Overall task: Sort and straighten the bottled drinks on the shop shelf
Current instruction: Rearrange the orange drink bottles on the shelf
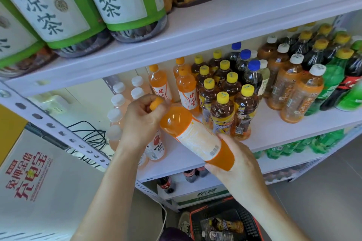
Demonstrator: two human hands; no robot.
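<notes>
Big dark letters "凉茶" were printed on the white labels of the green tea bottles (125, 0) on the top shelf. Red words "免押金借充电宝" were seen on the white box (27, 176) at the near left. Other labels were too blurred.

Lower left: white cardboard box (29, 178) with red print. Bottom centre: red-rimmed shopping basket (197, 219). Left: black cables (88, 133).

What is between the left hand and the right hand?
In the head view, only the orange drink bottle lies between: left hand at its cap end, right hand at its base.
</notes>
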